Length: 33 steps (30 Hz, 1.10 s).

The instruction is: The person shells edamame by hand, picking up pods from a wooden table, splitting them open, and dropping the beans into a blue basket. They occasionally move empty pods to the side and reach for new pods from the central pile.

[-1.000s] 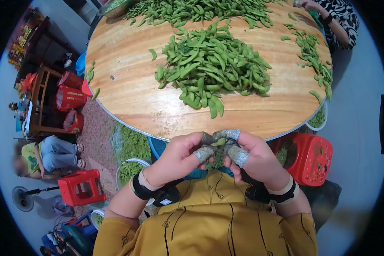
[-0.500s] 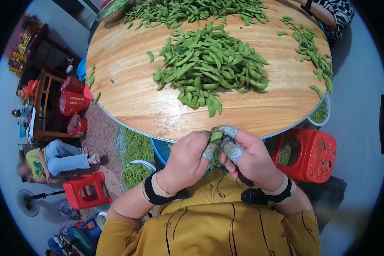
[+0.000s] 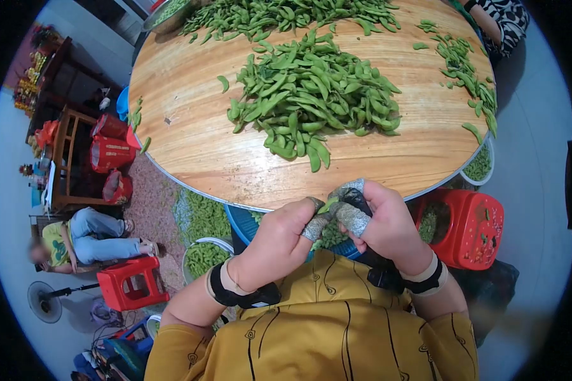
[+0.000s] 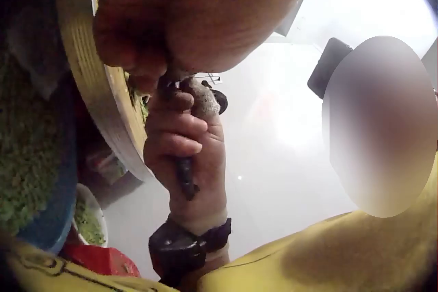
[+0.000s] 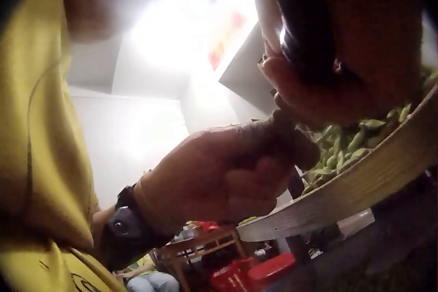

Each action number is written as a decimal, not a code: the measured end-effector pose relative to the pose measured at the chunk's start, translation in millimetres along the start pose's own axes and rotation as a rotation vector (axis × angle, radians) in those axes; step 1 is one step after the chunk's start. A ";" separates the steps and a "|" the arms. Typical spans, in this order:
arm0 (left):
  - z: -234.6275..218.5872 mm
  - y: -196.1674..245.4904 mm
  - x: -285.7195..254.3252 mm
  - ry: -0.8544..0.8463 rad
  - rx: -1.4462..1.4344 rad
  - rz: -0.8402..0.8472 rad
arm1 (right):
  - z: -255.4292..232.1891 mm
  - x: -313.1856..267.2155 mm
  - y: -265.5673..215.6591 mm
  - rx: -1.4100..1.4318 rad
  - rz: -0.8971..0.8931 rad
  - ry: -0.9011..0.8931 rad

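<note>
At the near edge of the round wooden table (image 3: 190, 159), my left hand (image 3: 276, 241) pinches a green pod (image 3: 328, 204) between taped thumb and finger. My right hand (image 3: 391, 228), its thumb and finger also taped, meets the left at the pod. Its fingers are curled round a dark tool (image 3: 356, 199), whose lower end (image 4: 186, 177) sticks out below them in the left wrist view; the tool's working end is hidden. A pile of green pods (image 3: 318, 95) lies on the table beyond both hands.
Below the hands is a blue basket (image 3: 240, 223) of shelled beans. More pods lie at the table's far side (image 3: 286, 14) and right edge (image 3: 467, 76). A red stool (image 3: 476, 228) stands right, another (image 3: 130, 282) left. One person sits at left; another's arm shows top right.
Both hands have shifted slightly to the right, still together, and the pod is more tilted. More of the blue basket shows beneath them. The arm at top right has drawn back from the table.
</note>
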<state>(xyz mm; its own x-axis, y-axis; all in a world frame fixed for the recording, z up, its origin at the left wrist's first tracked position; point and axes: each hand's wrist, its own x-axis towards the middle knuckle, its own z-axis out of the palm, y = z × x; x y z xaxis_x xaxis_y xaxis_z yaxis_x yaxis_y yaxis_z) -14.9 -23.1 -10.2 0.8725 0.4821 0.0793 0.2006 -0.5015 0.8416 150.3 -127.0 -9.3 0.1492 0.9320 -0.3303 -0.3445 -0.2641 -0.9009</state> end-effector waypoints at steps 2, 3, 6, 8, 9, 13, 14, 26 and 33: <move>-1.7 0.5 -0.7 0.016 0.033 0.038 | -0.1 0.4 -1.1 -0.007 0.006 -0.021; -5.3 2.0 -1.6 -0.063 -0.082 -0.032 | 0.8 -1.1 -2.5 -0.039 0.007 -0.024; -6.7 0.2 -4.9 -0.173 -0.385 -0.198 | 2.9 -1.6 3.1 -0.153 -0.102 -0.026; -5.0 0.0 -6.7 -0.203 -0.572 -0.295 | 3.1 -0.1 6.9 -0.234 -0.212 -0.027; -2.8 0.8 -6.4 -0.200 -0.682 -0.370 | 2.8 0.3 7.8 -0.240 -0.217 -0.027; -1.1 -5.4 -6.6 -0.250 -1.377 -0.648 | -3.6 -1.6 -0.2 -0.148 -0.005 -0.097; -0.8 -9.3 -7.8 -0.248 -1.380 -0.653 | -4.9 -1.1 1.2 -0.146 0.001 -0.099; -12.2 -1.5 -9.3 -0.261 -0.155 -0.115 | 0.4 4.6 15.3 -0.606 -0.352 -0.023; -14.6 -10.0 -20.4 -0.059 -0.034 -0.224 | 7.7 -8.2 11.4 -1.026 -0.562 0.086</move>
<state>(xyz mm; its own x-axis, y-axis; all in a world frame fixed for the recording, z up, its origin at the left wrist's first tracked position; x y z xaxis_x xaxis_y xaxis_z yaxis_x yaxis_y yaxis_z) -41.2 -17.5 -12.5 0.8326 0.5353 -0.1421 0.3781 -0.3618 0.8522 138.0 -135.7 -14.7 0.1182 0.9717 0.2043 0.6926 0.0668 -0.7182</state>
